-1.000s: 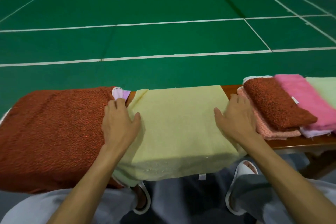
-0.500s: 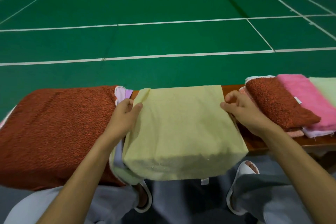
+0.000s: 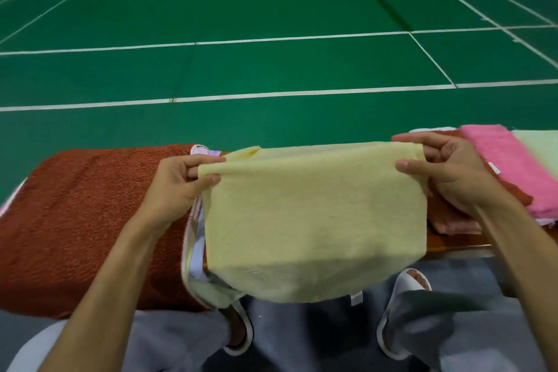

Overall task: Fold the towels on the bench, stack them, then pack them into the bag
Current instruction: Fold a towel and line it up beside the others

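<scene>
A pale yellow towel (image 3: 314, 220) hangs lifted over the wooden bench (image 3: 453, 246), folded double. My left hand (image 3: 178, 187) pinches its upper left corner and my right hand (image 3: 447, 169) pinches its upper right corner. A large rust-red towel (image 3: 75, 220) lies spread over the bench on the left, with lilac and white towel edges (image 3: 194, 251) showing beside it. On the right sits a pile of folded towels: a pink one (image 3: 513, 166), a pale green one (image 3: 537, 145), and rust and salmon ones (image 3: 450, 220) partly hidden by my right hand. No bag is in view.
Behind the bench stretches a green court floor (image 3: 271, 9) with white lines. Below the bench edge are my grey trousers and white slippers (image 3: 404, 290).
Both hands went from pressing flat on the yellow towel to gripping its far corners and lifting it up off the bench toward me.
</scene>
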A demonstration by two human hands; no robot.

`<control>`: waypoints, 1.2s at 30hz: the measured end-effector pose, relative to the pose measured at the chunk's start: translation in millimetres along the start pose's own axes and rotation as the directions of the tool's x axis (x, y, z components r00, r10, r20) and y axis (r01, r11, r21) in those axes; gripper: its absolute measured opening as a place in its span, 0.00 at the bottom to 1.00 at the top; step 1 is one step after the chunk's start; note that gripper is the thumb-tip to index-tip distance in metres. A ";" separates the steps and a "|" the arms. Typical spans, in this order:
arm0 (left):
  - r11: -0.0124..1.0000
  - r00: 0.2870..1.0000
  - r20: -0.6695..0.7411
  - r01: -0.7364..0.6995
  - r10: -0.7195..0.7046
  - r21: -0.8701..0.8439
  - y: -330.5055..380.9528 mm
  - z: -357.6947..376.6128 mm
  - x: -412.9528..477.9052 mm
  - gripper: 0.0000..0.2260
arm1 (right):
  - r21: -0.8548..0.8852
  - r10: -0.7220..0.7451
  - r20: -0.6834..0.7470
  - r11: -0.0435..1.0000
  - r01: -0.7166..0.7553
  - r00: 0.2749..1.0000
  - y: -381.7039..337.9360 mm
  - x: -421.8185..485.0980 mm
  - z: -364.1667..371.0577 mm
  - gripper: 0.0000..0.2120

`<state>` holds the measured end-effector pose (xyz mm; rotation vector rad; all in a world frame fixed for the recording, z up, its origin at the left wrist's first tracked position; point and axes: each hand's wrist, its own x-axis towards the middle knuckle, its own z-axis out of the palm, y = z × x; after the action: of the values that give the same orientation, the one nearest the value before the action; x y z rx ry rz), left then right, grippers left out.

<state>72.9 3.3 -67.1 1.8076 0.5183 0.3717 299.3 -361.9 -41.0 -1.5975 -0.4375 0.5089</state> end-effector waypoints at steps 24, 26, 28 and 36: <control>0.920 0.980 -0.123 -0.098 0.155 0.379 14.8 -6.3 0.8 0.08 | -0.814 -0.302 -0.237 0.580 -0.019 0.924 -14.0 7.0 3.3 0.12; 0.912 0.978 -0.133 -0.097 0.163 0.398 16.7 -6.3 2.5 0.08 | -0.838 -0.309 -0.247 0.544 -0.042 0.918 -15.7 10.3 5.0 0.11; 0.905 0.976 -0.145 -0.087 0.160 0.416 16.3 -5.6 5.5 0.08 | -0.860 -0.302 -0.242 0.507 -0.059 0.922 -16.6 16.2 6.6 0.10; 0.841 0.971 -0.212 0.021 0.112 0.541 24.7 2.8 57.4 0.09 | -0.918 -0.250 -0.191 0.389 -0.082 0.949 -14.7 70.7 25.0 0.03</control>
<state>127.1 25.1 -44.8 2.3426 0.8093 0.5151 343.8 -300.5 -32.5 -2.6950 -0.6180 -0.1732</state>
